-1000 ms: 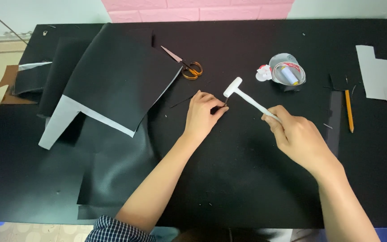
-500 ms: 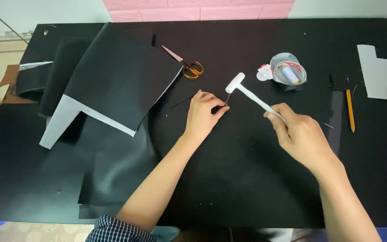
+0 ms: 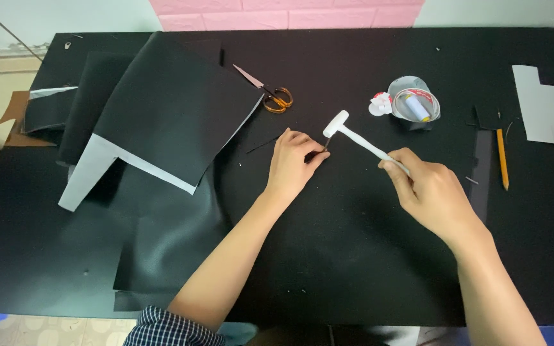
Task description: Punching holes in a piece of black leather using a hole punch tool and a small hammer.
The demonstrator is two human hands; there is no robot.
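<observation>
White mallet: centre of frame, head lower than half a second ago, now meeting the punch top, so a strike is landing.
Look: small white head, slim white handle.
Right hand: fingers wrapped round handle end.
Left hand: fingertips pinching thin metal punch upright on black table.

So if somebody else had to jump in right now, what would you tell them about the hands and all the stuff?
Left hand: fingertips pinch a thin metal punch upright on the black sheet.
Right hand: grips the white mallet by its handle, head right at the punch's top.
Nearby: scissors, a clear cup with a thread spool, a pencil, folded black material to the left.
Done: punch placed, mallet lined up.
Left: I cannot tell whether any hole is through yet.
</observation>
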